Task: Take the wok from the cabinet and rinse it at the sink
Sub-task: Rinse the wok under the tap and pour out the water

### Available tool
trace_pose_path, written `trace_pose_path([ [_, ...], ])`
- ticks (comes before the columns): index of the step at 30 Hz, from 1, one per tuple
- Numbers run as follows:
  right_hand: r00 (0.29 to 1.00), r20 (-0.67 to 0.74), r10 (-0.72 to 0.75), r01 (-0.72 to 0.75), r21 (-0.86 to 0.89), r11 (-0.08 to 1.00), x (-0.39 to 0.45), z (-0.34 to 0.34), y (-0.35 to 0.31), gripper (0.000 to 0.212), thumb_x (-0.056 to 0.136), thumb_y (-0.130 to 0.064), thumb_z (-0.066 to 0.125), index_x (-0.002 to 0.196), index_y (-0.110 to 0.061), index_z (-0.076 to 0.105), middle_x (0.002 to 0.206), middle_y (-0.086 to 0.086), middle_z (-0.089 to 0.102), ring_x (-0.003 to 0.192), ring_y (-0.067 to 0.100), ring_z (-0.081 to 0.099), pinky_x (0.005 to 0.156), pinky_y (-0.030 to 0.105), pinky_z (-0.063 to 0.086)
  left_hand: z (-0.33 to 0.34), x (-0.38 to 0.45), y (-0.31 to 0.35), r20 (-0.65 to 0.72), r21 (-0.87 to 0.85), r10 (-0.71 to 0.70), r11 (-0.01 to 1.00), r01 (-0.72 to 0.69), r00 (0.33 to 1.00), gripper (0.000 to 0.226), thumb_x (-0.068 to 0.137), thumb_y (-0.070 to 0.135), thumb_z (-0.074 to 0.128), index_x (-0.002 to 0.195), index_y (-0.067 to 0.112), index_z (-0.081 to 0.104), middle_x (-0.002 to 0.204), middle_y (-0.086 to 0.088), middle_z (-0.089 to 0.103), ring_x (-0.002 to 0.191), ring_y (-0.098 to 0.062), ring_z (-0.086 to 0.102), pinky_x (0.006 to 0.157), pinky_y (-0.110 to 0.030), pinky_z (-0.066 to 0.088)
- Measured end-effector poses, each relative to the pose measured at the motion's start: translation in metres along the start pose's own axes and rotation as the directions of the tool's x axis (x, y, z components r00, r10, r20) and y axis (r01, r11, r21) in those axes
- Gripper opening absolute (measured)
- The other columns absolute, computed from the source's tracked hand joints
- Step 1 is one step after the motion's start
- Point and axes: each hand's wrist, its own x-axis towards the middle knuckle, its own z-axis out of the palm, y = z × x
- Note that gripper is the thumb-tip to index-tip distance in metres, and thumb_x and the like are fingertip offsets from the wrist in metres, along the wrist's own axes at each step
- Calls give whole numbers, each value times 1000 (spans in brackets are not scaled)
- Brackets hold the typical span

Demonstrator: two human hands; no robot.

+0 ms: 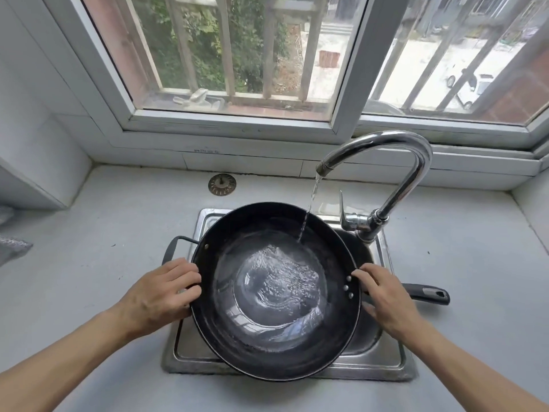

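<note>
A black wok (276,331) sits over the small steel sink (190,349), covering most of it. Water swirls in its bottom. A thin stream falls from the chrome faucet (395,162) onto the wok's far right inner wall. My left hand (160,295) grips the wok's left side at its loop handle (172,248). On the right rim, by the rivets, my right hand (383,295) rests where the long black handle (427,294) joins, its fingers curled over the handle's base.
A grey countertop (104,233) surrounds the sink. A metal sink strainer (222,184) lies on the counter behind the sink. The faucet lever (344,212) stands at the back right. A barred window (237,55) runs along the back wall. A cloth (12,248) shows at the left edge.
</note>
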Motion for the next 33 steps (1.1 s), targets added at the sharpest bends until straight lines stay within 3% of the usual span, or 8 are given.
trace_pose_path([
  [3,994,-100,-41,44,28,999,3,1,4,65,62,10,72,121,-11,53,117,10,53,101,29,56,78,43,53,-2,5,-4,-9,32,51,998,-51,999,20,91,21,66,75,9,62,84,-8,60,85,-29,62,90,-42,51],
  [5,986,-127,-111,115,21,993,3,-4,5,57,63,13,65,116,-5,56,113,13,55,95,31,57,76,41,54,1,5,-7,-5,40,78,996,-78,997,24,94,24,62,74,10,61,82,-7,59,83,-29,62,91,-43,50],
  [8,973,-156,-168,165,-32,986,2,-12,9,53,61,15,68,112,1,61,106,17,58,89,31,59,74,39,55,0,5,-11,-16,26,68,997,-67,998,25,95,25,60,75,10,62,85,-5,60,86,-28,63,98,-42,47],
  [12,972,-201,-122,122,-11,992,6,-31,17,27,85,-5,62,109,-15,62,99,14,60,84,33,60,71,45,54,-11,10,-17,-12,-62,-6,998,6,1000,29,96,36,56,87,11,66,97,-2,64,98,-23,63,109,-40,39],
  [15,950,-253,-183,192,14,981,10,-51,17,51,70,8,76,112,-13,56,104,13,57,82,35,60,67,44,54,-20,14,-21,16,-182,-84,980,86,996,27,95,43,55,97,17,59,104,1,63,105,-16,59,110,-41,37],
  [19,933,-305,-190,198,-3,980,14,-75,21,47,74,2,78,110,-16,53,109,10,53,87,32,57,72,45,53,-31,20,-26,98,-296,-260,914,278,961,31,92,59,47,103,30,52,112,15,57,112,-2,50,107,-27,26],
  [25,912,-343,-224,201,-100,974,20,-98,17,50,72,3,78,111,-17,53,110,9,55,82,30,56,72,40,46,-37,26,-35,132,-462,-390,789,404,911,30,86,62,55,104,38,51,118,27,53,118,-7,49,104,-22,29],
  [33,927,-300,-224,199,-112,974,22,-112,16,59,69,-1,82,115,-18,49,115,5,49,81,29,57,76,39,49,-50,34,-42,207,-552,-445,682,479,871,31,84,64,56,105,40,53,114,14,58,109,-17,54,100,-30,35],
])
